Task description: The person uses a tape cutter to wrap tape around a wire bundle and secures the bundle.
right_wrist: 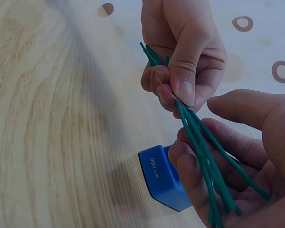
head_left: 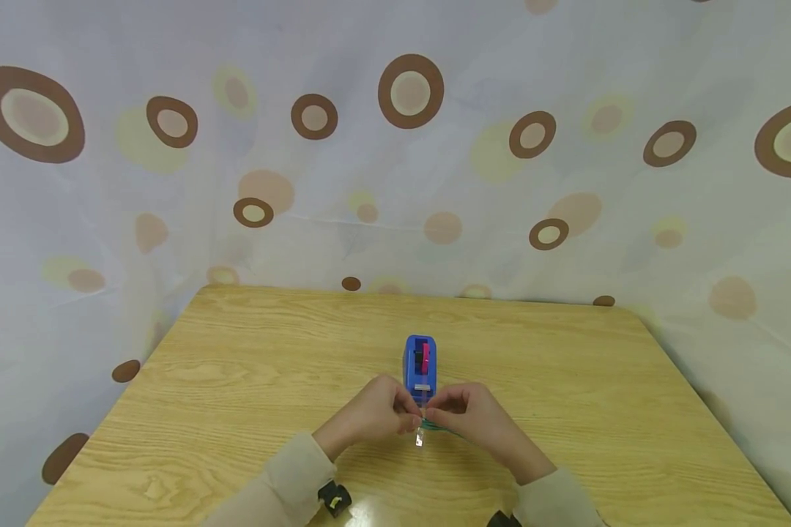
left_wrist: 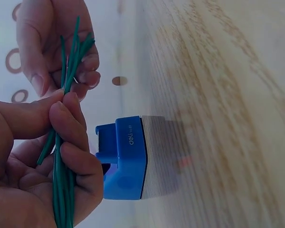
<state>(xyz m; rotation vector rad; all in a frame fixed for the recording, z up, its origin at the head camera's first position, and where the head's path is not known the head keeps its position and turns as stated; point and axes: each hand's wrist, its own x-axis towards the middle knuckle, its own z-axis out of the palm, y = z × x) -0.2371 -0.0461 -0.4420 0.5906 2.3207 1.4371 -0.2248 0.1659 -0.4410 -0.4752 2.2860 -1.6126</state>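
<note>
Left hand (head_left: pixel 381 410) pinches green strands (left_wrist: pixel 61 190) — right hand (head_left: pixel 471 413) at their ends, thumb apart from fingers — near a blue dispenser (left_wrist: pixel 130 161) (pink wheel (head_left: pixel 425 359) inside).

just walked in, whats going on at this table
A person is working on a bundle of green strands with both hands. The left hand holds the bundle in a pinch; the right hand is right beside it, its thumb apart from its fingers and the strands' other ends running over them. A blue tape dispenser stands on the wooden table just beyond the hands.
</note>
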